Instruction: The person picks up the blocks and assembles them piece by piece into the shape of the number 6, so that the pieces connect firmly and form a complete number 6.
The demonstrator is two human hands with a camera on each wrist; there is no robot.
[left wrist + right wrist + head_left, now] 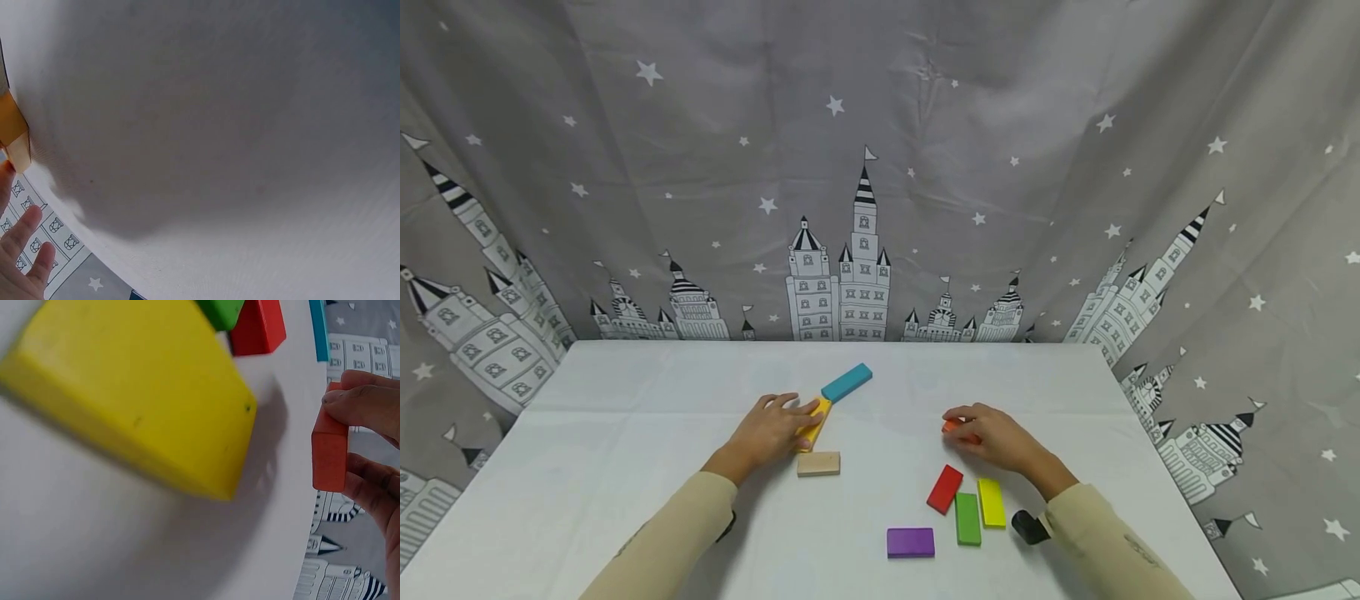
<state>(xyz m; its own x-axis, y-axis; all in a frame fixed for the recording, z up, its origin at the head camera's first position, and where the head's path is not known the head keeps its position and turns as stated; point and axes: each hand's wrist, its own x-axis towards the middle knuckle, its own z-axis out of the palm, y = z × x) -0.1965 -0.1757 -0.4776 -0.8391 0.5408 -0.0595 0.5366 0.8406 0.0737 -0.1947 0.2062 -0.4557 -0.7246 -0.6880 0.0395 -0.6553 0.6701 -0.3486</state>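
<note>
On the left, my left hand (772, 432) pinches an amber-yellow wooden block (821, 417), with fingers over its far part and the thumb by its near end. This block lies slanted, its far end against the corner of a blue block (847, 382). A plain wood block (818, 464) sits at its near end. In the left wrist view, only an end of the amber-yellow block (11, 122) and some fingers show at the edge. My right hand (996, 437) holds an orange block (330, 459) between thumb and fingers, seemingly off the table in the right wrist view.
Near the right forearm lie a red block (944, 489), a green block (967, 519) and a bright yellow block (992, 503). A purple block (911, 542) lies nearer the front. The white table (625, 392) ends at a grey castle-print curtain (970, 167).
</note>
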